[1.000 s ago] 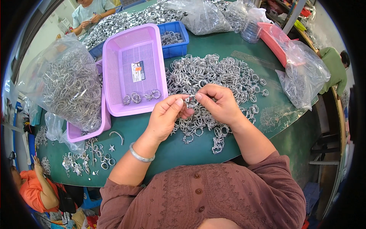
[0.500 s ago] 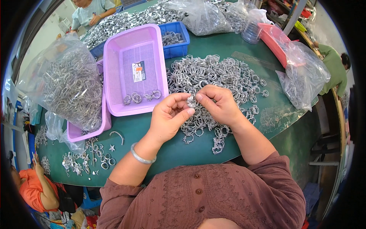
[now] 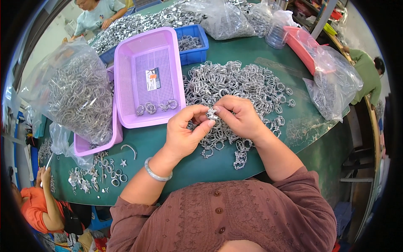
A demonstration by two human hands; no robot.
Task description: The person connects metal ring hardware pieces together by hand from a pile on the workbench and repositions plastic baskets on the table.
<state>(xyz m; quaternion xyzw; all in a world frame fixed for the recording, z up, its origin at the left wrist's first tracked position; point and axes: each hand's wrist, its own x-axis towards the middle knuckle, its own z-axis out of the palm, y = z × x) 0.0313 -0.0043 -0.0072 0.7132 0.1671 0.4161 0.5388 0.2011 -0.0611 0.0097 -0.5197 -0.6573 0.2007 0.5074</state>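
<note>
Between the fingertips of both hands is a small silver-grey metal ring piece (image 3: 212, 113), its fine shape partly covered by the fingers. My left hand (image 3: 187, 128) pinches it from the left, thumb below and forefinger above. From the right, my right hand (image 3: 238, 116) grips it between thumb and forefinger. Just beyond and beneath the hands spreads a large heap of grey metal rings (image 3: 243, 82). A purple plastic basket (image 3: 120, 84) stands left of the heap, with several ring pieces lying at its near end.
At the left, a clear bag of rings (image 3: 77, 92) rests on a second purple basket (image 3: 96, 149). Loose rings and a star (image 3: 123, 162) lie nearer. Behind are a blue bin (image 3: 195, 56), more bags and a red tray (image 3: 300, 48). Other people work at the left, back and right.
The ring piece has turned slightly between my fingertips, and more of it shows. My hands have barely shifted. The person in orange at the left now holds up a thin pale tool.
</note>
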